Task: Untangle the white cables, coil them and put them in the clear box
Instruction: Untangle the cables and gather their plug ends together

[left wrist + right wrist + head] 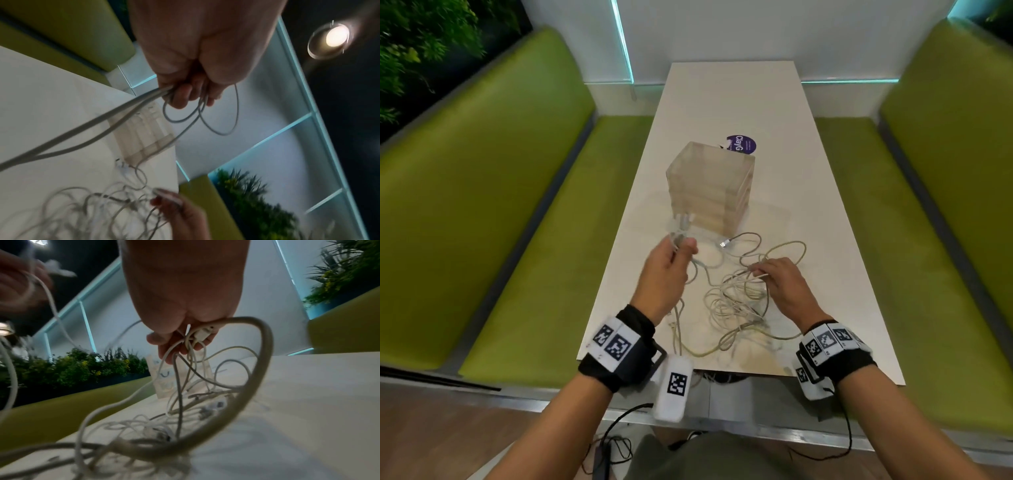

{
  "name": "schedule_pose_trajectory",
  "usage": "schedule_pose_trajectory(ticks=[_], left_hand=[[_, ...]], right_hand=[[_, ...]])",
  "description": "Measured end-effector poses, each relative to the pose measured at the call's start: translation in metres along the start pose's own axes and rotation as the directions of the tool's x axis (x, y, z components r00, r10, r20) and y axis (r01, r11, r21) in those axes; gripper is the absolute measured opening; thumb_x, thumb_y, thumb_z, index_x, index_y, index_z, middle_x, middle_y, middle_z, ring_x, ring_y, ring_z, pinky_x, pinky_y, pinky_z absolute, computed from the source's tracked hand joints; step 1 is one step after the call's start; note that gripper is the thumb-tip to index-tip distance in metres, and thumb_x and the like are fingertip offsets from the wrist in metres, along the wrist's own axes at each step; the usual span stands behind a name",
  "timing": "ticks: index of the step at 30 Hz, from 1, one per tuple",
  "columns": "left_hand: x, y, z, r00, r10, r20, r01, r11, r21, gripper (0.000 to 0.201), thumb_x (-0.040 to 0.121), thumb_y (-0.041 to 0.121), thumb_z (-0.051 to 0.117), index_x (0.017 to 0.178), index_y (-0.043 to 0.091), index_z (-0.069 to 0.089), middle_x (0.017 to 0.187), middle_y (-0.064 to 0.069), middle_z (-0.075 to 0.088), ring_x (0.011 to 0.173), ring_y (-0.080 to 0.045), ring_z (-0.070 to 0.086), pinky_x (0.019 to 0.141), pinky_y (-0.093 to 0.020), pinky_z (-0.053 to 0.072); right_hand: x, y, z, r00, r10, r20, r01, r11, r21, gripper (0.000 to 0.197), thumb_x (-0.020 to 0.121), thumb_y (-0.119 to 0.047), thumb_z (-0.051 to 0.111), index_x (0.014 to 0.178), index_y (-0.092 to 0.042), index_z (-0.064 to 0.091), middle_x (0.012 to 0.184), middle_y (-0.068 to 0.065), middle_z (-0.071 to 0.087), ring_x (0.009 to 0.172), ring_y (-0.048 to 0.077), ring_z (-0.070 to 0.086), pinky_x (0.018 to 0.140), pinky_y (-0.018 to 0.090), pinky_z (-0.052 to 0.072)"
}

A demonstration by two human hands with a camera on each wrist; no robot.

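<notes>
A tangle of white cables (736,301) lies on the near end of the white table (808,212). My left hand (671,260) is raised at the left and grips a bunch of cable loops (197,113); strands run from it down to the tangle. My right hand (777,277) hovers low over the tangle and pinches several strands and a white plug (202,334). A loose USB plug (723,244) lies in front of the clear box (710,186), which stands just beyond both hands and appears as the clear box (164,379) in the right wrist view.
A purple round sticker (743,144) lies behind the box. Green bench seats (524,240) flank the table on both sides. The table's near edge (688,363) is close to the tangle, and some cable hangs over it.
</notes>
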State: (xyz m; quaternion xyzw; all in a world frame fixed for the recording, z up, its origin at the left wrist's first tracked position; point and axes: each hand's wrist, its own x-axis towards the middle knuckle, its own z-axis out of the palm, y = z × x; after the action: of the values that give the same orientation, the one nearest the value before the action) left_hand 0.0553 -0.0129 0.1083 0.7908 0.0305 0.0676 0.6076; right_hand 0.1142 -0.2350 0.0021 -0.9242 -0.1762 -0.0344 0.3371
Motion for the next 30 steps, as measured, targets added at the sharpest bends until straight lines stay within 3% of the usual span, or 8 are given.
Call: schedule_pose_trajectory(ticks=[5,8,11,14,17,20,26,30], left_hand=[[-0.005,-0.021,0.04,0.963,-0.034,0.266,-0.046,0.956,0.291,0.021,0.098,0.026,0.048,0.089,0.008,0.053,0.066,0.006,0.05,0.059,-0.01,0.044,0.052,-0.016,0.032],[-0.004,-0.02,0.054,0.948,-0.048,0.313,-0.063,0.94,0.335,0.02,0.098,0.023,0.048,0.101,0.004,0.053,0.077,0.0,0.056,0.063,-0.01,0.047,0.053,-0.012,0.033],[-0.003,-0.016,0.058,0.946,-0.035,0.323,-0.095,0.922,0.375,0.02,0.099,0.021,0.045,0.103,0.002,0.047,0.07,0.007,0.047,0.06,-0.005,0.043,0.051,-0.013,0.032],[-0.003,-0.018,0.058,0.939,-0.048,0.34,-0.11,0.895,0.432,0.016,0.1,0.017,0.044,0.105,0.002,0.044,0.075,0.004,0.046,0.064,-0.014,0.042,0.052,-0.022,0.028],[-0.001,-0.021,0.055,0.939,-0.055,0.34,-0.102,0.899,0.426,0.012,0.099,0.016,0.045,0.103,0.004,0.046,0.074,0.003,0.048,0.061,-0.011,0.042,0.051,-0.02,0.03],[-0.002,-0.02,0.051,0.938,0.003,0.346,-0.144,0.913,0.381,0.013,0.099,0.016,0.045,0.101,0.004,0.05,0.066,0.009,0.045,0.056,-0.005,0.042,0.052,-0.014,0.033],[0.001,-0.023,0.04,0.909,0.009,0.417,-0.215,0.868,0.448,0.012,0.101,0.018,0.04,0.097,0.009,0.047,0.062,0.01,0.044,0.055,-0.007,0.041,0.05,-0.021,0.027],[0.005,-0.018,0.03,0.934,0.042,0.355,-0.21,0.868,0.449,0.014,0.1,0.018,0.041,0.087,0.013,0.038,0.058,0.005,0.042,0.052,-0.011,0.04,0.048,-0.024,0.025]], right_hand=[[0.0,-0.03,-0.001,0.997,-0.081,-0.01,0.082,0.994,0.076,0.028,0.084,-0.002,0.055,0.106,-0.011,0.07,0.099,0.003,0.071,0.092,0.021,0.05,0.082,0.023,0.033],[-0.004,-0.041,-0.006,0.992,-0.127,0.023,0.124,0.987,0.103,0.024,0.088,-0.023,0.05,0.1,-0.013,0.069,0.093,0.002,0.068,0.087,0.015,0.047,0.08,0.032,0.039],[-0.007,-0.046,-0.013,0.996,-0.084,0.04,0.078,0.986,0.148,0.038,0.088,-0.034,0.039,0.098,-0.01,0.068,0.091,0.004,0.067,0.085,0.013,0.045,0.077,0.03,0.04],[-0.007,-0.051,-0.015,0.998,-0.06,0.032,0.053,0.981,0.187,0.023,0.09,-0.012,0.045,0.095,-0.006,0.067,0.09,0.007,0.067,0.083,0.015,0.045,0.076,0.031,0.038],[-0.006,-0.054,-0.014,0.998,-0.063,0.03,0.055,0.975,0.215,0.021,0.088,0.004,0.049,0.096,-0.003,0.067,0.092,0.01,0.067,0.084,0.019,0.049,0.077,0.029,0.036],[-0.005,-0.055,-0.017,0.995,-0.084,0.046,0.073,0.977,0.199,0.02,0.09,0.002,0.05,0.099,-0.003,0.067,0.095,0.011,0.067,0.086,0.022,0.053,0.078,0.033,0.042],[-0.003,-0.049,-0.014,0.99,-0.105,0.099,0.096,0.991,0.092,0.021,0.091,-0.003,0.052,0.106,-0.006,0.067,0.099,0.009,0.066,0.092,0.023,0.053,0.08,0.031,0.041],[-0.005,-0.02,-0.004,0.996,-0.08,0.049,0.082,0.996,-0.033,0.011,0.092,-0.011,0.057,0.096,-0.01,0.067,0.088,0.005,0.065,0.085,0.024,0.052,0.073,0.033,0.042]])
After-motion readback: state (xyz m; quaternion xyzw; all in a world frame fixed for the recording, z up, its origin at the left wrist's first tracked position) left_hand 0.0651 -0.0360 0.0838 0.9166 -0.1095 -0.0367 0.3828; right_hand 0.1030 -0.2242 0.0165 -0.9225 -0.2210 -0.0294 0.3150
